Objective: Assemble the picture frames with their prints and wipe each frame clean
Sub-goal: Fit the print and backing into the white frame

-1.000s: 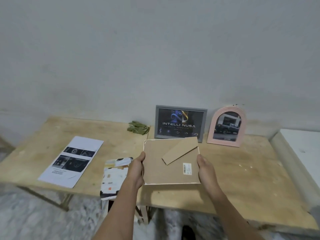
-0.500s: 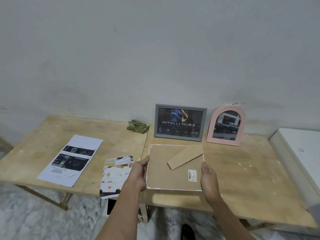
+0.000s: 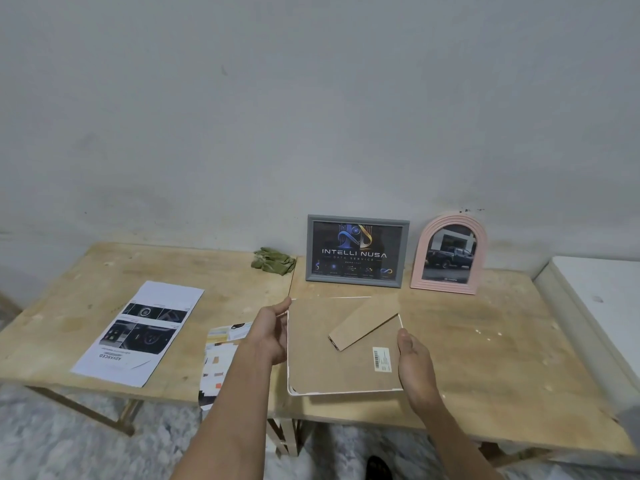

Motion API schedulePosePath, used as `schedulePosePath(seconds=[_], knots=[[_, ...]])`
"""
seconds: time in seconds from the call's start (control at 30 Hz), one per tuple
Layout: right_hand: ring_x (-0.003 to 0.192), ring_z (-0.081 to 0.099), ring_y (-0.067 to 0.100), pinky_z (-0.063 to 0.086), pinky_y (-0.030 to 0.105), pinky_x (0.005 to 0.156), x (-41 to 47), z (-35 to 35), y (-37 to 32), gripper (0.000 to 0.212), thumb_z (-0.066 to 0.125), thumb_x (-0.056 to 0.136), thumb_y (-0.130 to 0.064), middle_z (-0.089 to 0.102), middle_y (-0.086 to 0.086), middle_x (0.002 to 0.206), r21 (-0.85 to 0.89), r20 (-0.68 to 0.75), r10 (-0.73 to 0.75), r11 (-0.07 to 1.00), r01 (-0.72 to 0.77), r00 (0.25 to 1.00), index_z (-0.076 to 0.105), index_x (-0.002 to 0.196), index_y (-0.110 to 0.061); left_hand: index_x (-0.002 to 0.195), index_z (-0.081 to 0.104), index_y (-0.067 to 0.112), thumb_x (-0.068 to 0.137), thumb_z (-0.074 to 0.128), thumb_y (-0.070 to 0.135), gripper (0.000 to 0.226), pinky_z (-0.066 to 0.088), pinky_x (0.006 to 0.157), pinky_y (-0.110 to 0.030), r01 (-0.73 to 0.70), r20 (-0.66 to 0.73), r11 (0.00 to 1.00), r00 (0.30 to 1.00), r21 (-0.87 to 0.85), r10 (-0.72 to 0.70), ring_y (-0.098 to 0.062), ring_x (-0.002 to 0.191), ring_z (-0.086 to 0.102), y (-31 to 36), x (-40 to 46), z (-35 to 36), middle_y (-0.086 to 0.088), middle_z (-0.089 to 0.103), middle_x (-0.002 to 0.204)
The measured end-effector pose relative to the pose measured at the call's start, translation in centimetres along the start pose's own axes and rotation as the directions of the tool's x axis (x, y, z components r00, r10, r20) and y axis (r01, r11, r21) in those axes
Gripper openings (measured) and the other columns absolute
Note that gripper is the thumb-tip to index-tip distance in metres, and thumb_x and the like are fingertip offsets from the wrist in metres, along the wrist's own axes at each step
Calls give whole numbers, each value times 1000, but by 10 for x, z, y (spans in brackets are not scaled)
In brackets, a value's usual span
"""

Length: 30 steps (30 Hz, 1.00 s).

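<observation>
A white frame [image 3: 343, 348] lies face down near the front edge of the bench [image 3: 502, 358], its brown backing board up, the cardboard stand [image 3: 363, 327] folded out across it and a barcode sticker [image 3: 382, 359] near its right edge; the left hand [image 3: 272, 336] holds the frame's left edge, thumb on top toward the far corner, and the right hand [image 3: 414, 362] holds the right edge, thumb on the rim; so each grip is grasping the frame, though how the fingers lie beneath cannot be seen.

Two frames stand at the back against the wall, a grey frame [image 3: 357, 251] with a dark logo print and a pink arched frame [image 3: 448, 254] with a picture of a truck; both look already done. A loose printed sheet [image 3: 138, 332] lies well to the left, and a patterned sheet [image 3: 221, 358] sits just beside the left hand, overhanging the bench's front edge; a crumpled green cloth [image 3: 273, 260] rests near the grey frame.

The step in hand looks to be the third frame, backing on or being checked; whether a print is already inside cannot be told. If it is, the next move calls for turning the frame over, fetching the cloth and wiping the front; if not, for lifting the backing and laying a print in first.
</observation>
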State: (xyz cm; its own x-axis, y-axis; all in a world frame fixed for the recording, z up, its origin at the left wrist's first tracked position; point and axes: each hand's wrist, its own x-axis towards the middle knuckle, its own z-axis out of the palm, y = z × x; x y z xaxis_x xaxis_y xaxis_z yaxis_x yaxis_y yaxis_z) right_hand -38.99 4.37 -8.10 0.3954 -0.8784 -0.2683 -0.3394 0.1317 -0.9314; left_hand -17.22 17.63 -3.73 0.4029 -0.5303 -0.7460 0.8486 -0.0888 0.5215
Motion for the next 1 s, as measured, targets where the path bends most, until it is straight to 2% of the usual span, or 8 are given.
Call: schedulePosePath(seconds=[0.13, 0.27, 0.37, 0.43, 0.53, 0.67, 0.8, 1.0], knots=[[85, 67, 27, 52, 40, 81, -5, 5, 6, 45, 32, 103, -39, 70, 13, 89, 8, -15, 60, 998, -60, 998, 63, 90, -9, 77, 70, 11, 93, 62, 38, 33, 49, 68, -35, -14, -53, 1000, 998, 24, 16, -29, 67, 64, -5, -5, 10, -7, 68, 73], [84, 67, 29, 52, 41, 81, -4, 4, 7, 46, 33, 102, -42, 69, 13, 86, 1, -62, 72, 997, -72, 995, 63, 88, -10, 91, 74, 13, 81, 74, 41, 30, 56, 81, -39, -210, -211, 958, 945, 197, 251, -27, 89, 67, -13, 5, 13, -11, 73, 101], [85, 66, 30, 51, 45, 84, -1, 6, 6, 48, 33, 100, -46, 69, 13, 86, -20, -92, 59, 998, -61, 994, 62, 86, -10, 112, 73, 19, 92, 63, 28, 24, 46, 87, -35, -357, -267, 657, 708, 664, 654, -21, 94, 62, -31, -1, 19, -5, 72, 111], [86, 65, 29, 50, 44, 85, -1, 7, 4, 47, 32, 100, -46, 68, 10, 86, -29, -100, 50, 998, -53, 994, 62, 86, -13, 127, 68, 22, 97, 55, 33, 35, 47, 96, -42, -302, -187, 453, 621, 839, 762, -27, 109, 62, -41, -9, 23, -3, 69, 119], [86, 64, 26, 49, 42, 84, -5, 8, 2, 44, 32, 102, -44, 67, 8, 87, -32, -111, 51, 998, -55, 993, 60, 85, -15, 135, 62, 20, 100, 49, 33, 40, 45, 99, -49, -244, -91, 292, 604, 925, 792, -31, 112, 61, -46, -9, 23, -4, 63, 122], [86, 62, 23, 47, 37, 81, -8, 7, -1, 42, 32, 102, -42, 66, 7, 88, -19, -104, 32, 999, -35, 994, 60, 88, -13, 122, 67, 17, 98, 49, 35, 35, 48, 91, -45, -236, 10, 163, 595, 958, 804, -35, 102, 62, -45, -10, 24, -6, 58, 116], [91, 60, 23, 43, 34, 82, -10, 5, -4, 40, 32, 103, -39, 64, 4, 92, -68, -121, 26, 997, -35, 992, 62, 97, -14, 93, 70, 9, 92, 54, 39, 34, 50, 87, -43, -145, -90, 246, 665, 959, 742, -34, 92, 62, -36, 0, 23, -8, 64, 100], [112, 60, 26, 42, 44, 106, 3, 4, 18, 56, 46, 91, -49, 66, 8, 120, 128, -114, 163, 981, -148, 980, 62, 123, -6, 65, 60, 0, 83, 68, 13, 24, 40, 66, -32, -199, -252, 661, 816, 724, 521, -30, 75, 56, -19, 22, 25, -16, 64, 76]])
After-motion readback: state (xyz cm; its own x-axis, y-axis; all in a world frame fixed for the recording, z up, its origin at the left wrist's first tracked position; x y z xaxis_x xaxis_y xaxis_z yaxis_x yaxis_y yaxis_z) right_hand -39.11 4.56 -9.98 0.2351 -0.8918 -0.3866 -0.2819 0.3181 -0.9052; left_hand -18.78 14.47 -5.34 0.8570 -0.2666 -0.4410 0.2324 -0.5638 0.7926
